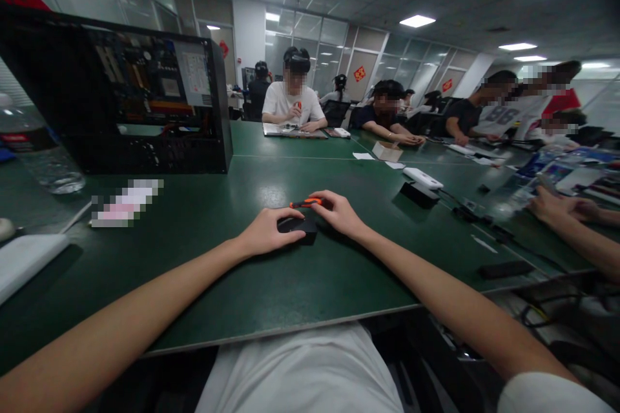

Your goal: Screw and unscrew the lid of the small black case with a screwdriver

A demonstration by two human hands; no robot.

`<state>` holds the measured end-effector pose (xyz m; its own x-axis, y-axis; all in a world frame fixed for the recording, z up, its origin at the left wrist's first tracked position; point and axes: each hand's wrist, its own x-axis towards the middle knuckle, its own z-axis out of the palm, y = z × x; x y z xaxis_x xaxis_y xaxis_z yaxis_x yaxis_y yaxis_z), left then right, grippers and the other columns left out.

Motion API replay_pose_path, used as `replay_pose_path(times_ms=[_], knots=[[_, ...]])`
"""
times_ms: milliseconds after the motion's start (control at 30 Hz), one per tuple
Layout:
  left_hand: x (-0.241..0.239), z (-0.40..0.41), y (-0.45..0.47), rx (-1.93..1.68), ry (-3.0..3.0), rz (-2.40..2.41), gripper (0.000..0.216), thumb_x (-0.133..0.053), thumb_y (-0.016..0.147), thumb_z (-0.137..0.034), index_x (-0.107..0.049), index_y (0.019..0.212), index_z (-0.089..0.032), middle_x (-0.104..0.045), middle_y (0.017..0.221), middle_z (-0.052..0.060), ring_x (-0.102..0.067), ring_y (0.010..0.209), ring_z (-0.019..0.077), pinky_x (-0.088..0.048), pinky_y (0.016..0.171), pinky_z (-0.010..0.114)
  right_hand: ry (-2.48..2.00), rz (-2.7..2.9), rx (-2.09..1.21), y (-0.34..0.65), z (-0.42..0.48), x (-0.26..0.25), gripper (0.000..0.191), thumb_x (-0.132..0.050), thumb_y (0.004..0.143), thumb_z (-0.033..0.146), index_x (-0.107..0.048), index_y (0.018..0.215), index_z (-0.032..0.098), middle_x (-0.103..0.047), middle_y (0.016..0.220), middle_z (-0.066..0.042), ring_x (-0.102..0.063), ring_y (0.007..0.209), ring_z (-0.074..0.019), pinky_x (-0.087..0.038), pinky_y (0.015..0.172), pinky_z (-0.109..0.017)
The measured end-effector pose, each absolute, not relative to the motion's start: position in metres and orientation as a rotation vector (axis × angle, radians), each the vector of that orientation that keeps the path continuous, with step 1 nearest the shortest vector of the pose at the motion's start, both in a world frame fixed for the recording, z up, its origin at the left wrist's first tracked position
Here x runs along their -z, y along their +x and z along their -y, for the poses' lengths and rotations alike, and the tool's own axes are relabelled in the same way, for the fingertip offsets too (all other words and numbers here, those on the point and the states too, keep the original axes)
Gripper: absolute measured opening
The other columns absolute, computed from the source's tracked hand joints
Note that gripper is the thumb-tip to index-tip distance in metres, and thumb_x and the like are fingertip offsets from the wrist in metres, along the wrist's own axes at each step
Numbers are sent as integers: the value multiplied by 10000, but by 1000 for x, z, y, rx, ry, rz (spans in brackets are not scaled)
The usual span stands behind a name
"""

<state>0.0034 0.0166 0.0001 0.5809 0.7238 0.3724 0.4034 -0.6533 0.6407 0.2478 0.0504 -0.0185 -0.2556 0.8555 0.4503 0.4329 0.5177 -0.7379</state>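
On the green table in front of me, my left hand grips a small black box, thumb along its near side and fingers over its far side. My right hand is just to the right, fingers bent and closed around an orange-and-black tool. That tool lies just beyond the box, pointing left towards my left fingertips. Whether it is a screwdriver or something else is too small to tell.
An open black computer case stands at the left, near a water bottle. To the right are a white power strip, a dark block and cables. Opposite sits a person; another person's hands are at the right.
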Motion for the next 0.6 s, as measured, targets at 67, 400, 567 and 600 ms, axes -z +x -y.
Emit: replay_pose_path(times_ms=[67, 400, 567, 600], knots=[[-1, -16, 3, -852, 2315, -897, 368, -740, 839, -402, -740, 1144, -196, -779, 1104, 58, -732, 968, 251, -556, 917, 359, -1075, 1743, -657, 250, -54, 19, 385, -629, 885, 493, -689, 1099, 179, -723, 988, -68, -642, 794, -161, -539, 755, -322], [-3, -13, 2, -818, 2283, -899, 384, -737, 854, -385, -724, 1185, -191, -774, 1145, 58, -729, 1026, 248, -555, 918, 339, -903, 1346, -687, 256, -51, -16, 453, -527, 926, 649, -543, 1008, 204, -709, 979, -61, -712, 742, -152, -554, 549, -243], [-1, -13, 4, -833, 2268, -922, 371, -743, 845, -367, -735, 1176, -198, -776, 1161, 70, -727, 1052, 263, -551, 954, 369, -655, 1466, -606, 241, -27, -66, 357, -553, 951, 582, -514, 1021, 234, -663, 808, 2, -715, 710, -158, -522, 470, -220], [-1, -13, 4, -838, 2273, -920, 371, -745, 843, -369, -736, 1174, -201, -776, 1162, 70, -727, 1053, 264, -551, 956, 371, -640, 1487, -620, 237, -23, -71, 347, -542, 959, 577, -515, 1019, 237, -657, 800, 4, -713, 702, -155, -514, 461, -216]])
